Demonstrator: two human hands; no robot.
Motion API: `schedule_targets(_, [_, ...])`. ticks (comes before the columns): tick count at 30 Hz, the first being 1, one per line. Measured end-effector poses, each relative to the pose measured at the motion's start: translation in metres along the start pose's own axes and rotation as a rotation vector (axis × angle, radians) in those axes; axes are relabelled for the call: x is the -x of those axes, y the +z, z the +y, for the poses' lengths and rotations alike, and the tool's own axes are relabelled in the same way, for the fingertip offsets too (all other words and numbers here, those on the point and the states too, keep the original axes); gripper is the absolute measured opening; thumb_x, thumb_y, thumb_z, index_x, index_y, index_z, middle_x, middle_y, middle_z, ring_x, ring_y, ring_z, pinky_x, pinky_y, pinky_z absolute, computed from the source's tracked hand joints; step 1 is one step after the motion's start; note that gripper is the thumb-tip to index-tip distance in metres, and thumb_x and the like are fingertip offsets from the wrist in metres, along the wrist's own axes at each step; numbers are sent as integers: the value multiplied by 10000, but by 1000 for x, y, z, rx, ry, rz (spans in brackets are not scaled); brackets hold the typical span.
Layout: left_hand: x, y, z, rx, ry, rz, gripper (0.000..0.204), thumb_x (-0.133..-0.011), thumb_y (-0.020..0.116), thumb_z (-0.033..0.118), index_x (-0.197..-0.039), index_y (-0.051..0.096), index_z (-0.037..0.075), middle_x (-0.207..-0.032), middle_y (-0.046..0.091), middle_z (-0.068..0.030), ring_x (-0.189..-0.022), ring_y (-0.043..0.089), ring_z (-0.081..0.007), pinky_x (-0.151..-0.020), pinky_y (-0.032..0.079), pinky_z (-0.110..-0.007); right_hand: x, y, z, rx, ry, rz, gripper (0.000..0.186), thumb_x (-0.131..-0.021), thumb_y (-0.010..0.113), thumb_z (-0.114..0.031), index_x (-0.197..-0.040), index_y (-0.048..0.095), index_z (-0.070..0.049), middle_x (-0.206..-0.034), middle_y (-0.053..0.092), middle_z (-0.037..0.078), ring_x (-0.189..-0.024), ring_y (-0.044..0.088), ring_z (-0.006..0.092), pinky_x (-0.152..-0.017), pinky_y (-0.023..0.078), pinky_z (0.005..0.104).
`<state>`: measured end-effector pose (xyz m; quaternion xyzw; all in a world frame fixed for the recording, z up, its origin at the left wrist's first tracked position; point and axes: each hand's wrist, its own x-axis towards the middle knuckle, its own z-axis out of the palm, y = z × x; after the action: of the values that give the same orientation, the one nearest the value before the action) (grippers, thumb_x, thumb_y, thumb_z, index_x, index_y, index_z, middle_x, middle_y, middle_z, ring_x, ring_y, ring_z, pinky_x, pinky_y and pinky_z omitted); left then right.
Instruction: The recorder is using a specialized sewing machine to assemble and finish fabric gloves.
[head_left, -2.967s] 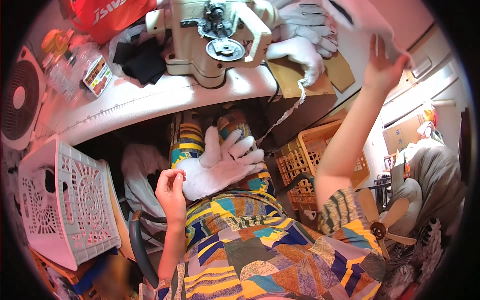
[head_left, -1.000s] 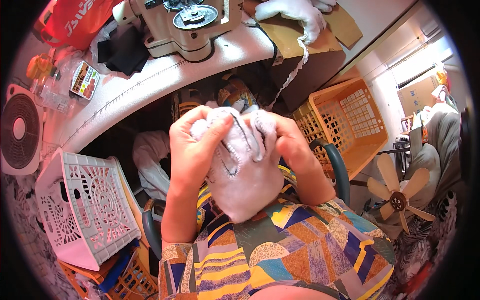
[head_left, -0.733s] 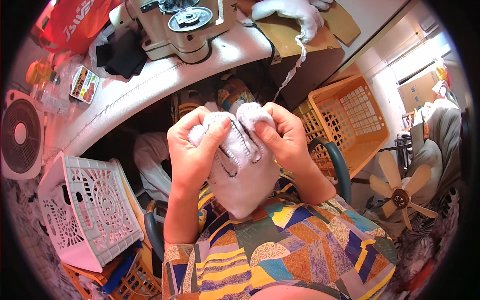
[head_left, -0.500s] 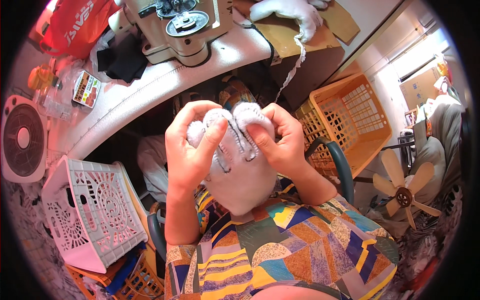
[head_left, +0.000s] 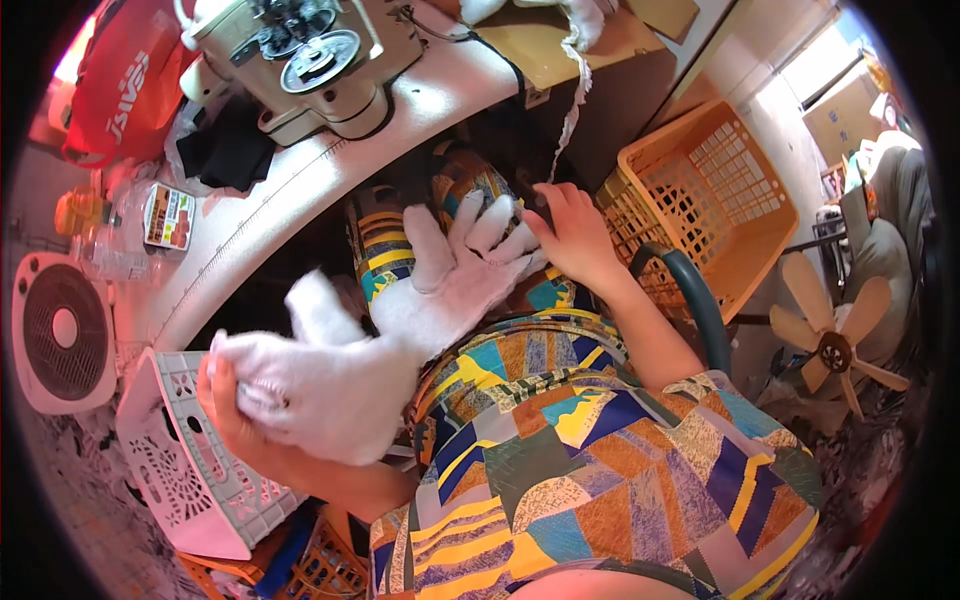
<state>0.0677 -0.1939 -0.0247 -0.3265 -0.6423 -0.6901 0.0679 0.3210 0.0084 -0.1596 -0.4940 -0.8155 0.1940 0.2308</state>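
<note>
My left hand is at the left, its fingers curled round the end of a white fuzzy glove. That glove hangs between the hand and my lap, its thumb sticking up. Against it, a second white glove lies over my lap with its fingers spread toward the right. I cannot tell whether the two are joined. Just past those fingertips is my right hand, its thumb and fingers apart, close to the glove's outermost finger. Whether it touches that finger is unclear.
A sewing machine stands on the white table, beside black cloth and a red bag. At left are a box fan and a white crate; at right, an orange crate, a chair armrest and a bladed fan.
My hands have moved apart, the left going down and left with a glove. The bunched glove fingers now lie spread out, and two gloves show. My right hand has loosened its grip.
</note>
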Motion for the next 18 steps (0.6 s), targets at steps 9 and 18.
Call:
schedule_targets(9, [1, -21, 2, 199, -473, 179, 338, -894, 629, 233, -1132, 631, -7, -1064, 641, -107, -998, 597, -164, -910, 466, -305, 56, 15, -23, -274, -395, -61, 397, -833, 666, -239, -1203, 598, -112, -904, 648, 148, -848, 642, 352, -718, 511, 454])
schedule_targets(18, [0, -19, 14, 172, -445, 92, 395, -881, 640, 243, -1159, 560, -26, -989, 609, -111, -904, 599, -170, -840, 481, -291, 42, 58, -44, -715, 68, -357, 546, -920, 593, -409, -1314, 538, -34, -1126, 650, 220, -1027, 629, 361, -901, 490, 388])
